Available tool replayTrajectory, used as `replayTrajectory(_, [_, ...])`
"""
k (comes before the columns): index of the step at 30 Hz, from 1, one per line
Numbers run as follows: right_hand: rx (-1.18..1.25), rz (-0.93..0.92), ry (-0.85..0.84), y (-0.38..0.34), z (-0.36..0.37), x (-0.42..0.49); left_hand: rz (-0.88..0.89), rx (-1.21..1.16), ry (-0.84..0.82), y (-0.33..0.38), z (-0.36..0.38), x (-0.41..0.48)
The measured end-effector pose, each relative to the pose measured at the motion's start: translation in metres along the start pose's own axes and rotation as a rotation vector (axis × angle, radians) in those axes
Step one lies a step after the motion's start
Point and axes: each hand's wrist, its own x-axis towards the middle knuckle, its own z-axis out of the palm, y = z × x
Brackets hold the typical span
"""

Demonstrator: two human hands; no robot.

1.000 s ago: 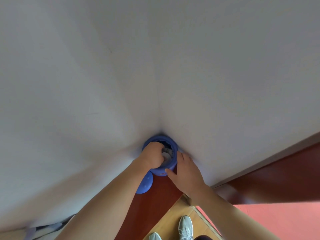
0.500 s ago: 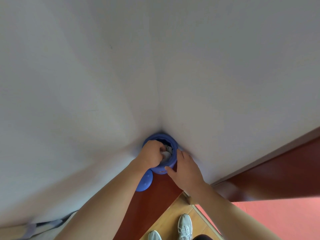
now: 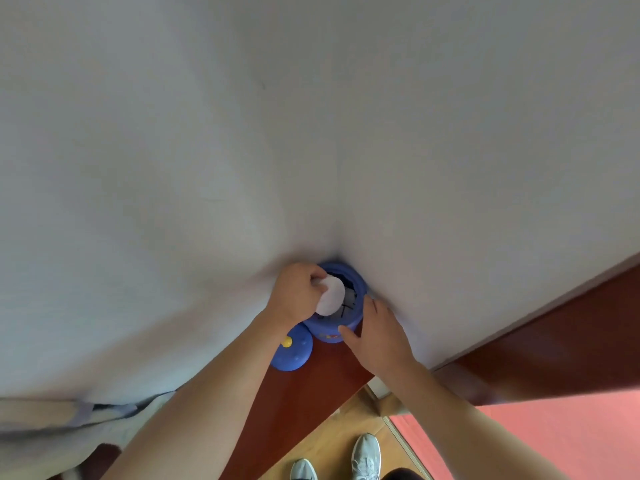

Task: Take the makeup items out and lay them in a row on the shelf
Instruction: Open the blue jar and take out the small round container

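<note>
Pad: A white round cotton pad (image 3: pixel 330 295) is up out of the pot and held over its left rim, its flat face fully in view. A second ago it shows only as a pale patch under the knuckles, down in the mouth of the pot.
Left hand: The left hand (image 3: pixel 294 296) pinches the pad at its upper left edge, fingers (image 3: pixel 313 271) curled tight round it. The hand now sits higher and further left than half a second ago.
Pot: The blue round plastic pot (image 3: pixel 332 330) stands open in the corner, in the same spot as before. Dark and pale items (image 3: pixel 349 299) are visible inside, too tangled to name.
Right hand: The right hand (image 3: pixel 377 336) steadies the pot as before, its fingers (image 3: pixel 369 306) lying fairly straight against the right wall and the thumb on the near wall.
Lid: The blue domed lid with a yellow knob (image 3: pixel 291 351) lies just beside the pot on its near left, unmoved.
Shelf: The reddish-brown wooden shelf (image 3: pixel 311 393) carries pot and lid. No makeup item lies on it yet.
What it means: The first item seems freed, so the laying-out can begin. The row is likely to start on the bare wood near the pot, with more still to take out.
Surroundings: White walls (image 3: pixel 311 133) meet behind the pot. Pale cloth (image 3: pixel 69 420) lies at lower left, and white trainers (image 3: pixel 366 455) stand on the wooden floor below.
</note>
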Motion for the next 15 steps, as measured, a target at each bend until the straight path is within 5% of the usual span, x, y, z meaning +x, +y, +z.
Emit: replayTrajectory(15, [-0.065, 0.003, -0.048, -0.005, -0.005, -0.003, -0.248, -0.155, 0.284, -0.036, -0.039, -0.072])
